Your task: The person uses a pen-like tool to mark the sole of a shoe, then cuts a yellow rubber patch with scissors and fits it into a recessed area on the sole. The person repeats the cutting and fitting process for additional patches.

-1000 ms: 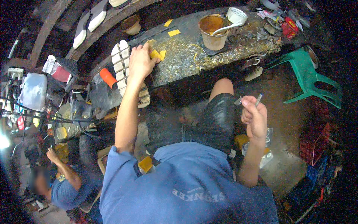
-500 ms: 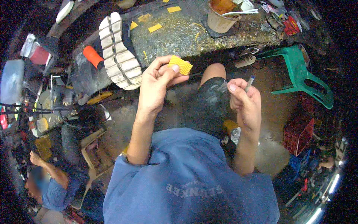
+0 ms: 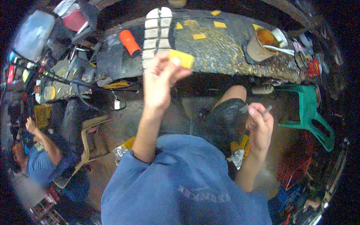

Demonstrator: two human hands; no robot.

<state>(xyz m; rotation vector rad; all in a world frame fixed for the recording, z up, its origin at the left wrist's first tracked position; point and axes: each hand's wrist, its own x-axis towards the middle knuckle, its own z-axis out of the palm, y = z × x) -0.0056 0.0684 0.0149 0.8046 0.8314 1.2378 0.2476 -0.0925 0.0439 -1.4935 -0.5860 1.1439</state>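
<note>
Pinched in my left hand [image 3: 159, 84] is a small ridged yellow piece [image 3: 184, 56], held in front of a segmented white shoe sole [image 3: 156, 32] lying on the dark workbench [image 3: 107, 63]. Yellow scraps [image 3: 199, 36] lie to the sole's right. My right hand [image 3: 259, 123], lower and over at the right beside my knee, grips a slim pen-like silver stick with a dark tip [image 3: 267, 109]; a thin metal piece, perhaps a blade, shows blurred at its fingertips. An orange tube-shaped object [image 3: 129, 42] rests left of the sole.
A glue-stained bucket [image 3: 255, 50] with a white-handled tool [image 3: 285, 50] sits at the bench's right. A green plastic chair [image 3: 313, 120] and red crate [image 3: 294, 168] are at the right. A co-worker [image 3: 43, 157] sits at lower left near a beige chair [image 3: 86, 144] and cables.
My left hand has lifted away from the bench beside the sole with the yellow piece in it. My right hand still grips the stick. The whole view has shifted as my head moved.
</note>
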